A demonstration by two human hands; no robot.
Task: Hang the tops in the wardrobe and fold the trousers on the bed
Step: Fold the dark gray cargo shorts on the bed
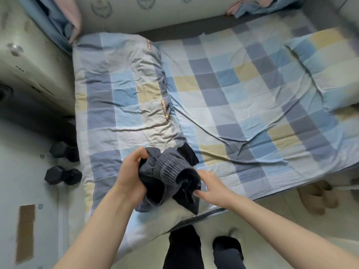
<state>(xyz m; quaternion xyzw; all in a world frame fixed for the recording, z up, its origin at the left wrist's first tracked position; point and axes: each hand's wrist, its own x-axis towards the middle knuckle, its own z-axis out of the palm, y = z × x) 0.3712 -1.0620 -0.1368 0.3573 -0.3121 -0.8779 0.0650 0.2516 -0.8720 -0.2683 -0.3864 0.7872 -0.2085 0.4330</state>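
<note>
A bunched pair of dark grey trousers [169,175] with a ribbed elastic waistband lies at the near edge of the bed [223,105], which is covered in a blue, grey and yellow checked sheet. My left hand [132,171] grips the left side of the bundle, fingers closed into the cloth. My right hand [208,186] holds the right side, with the thumb pressed on the dark inner fabric. No tops and no wardrobe are in view.
A folded checked quilt [124,90] lies on the bed's left half and a pillow [330,61] at the right. Two black dumbbells [63,167] sit on the floor at left beside a white cabinet [29,61]. Slippers [316,195] lie at right. My legs stand at the bed's foot.
</note>
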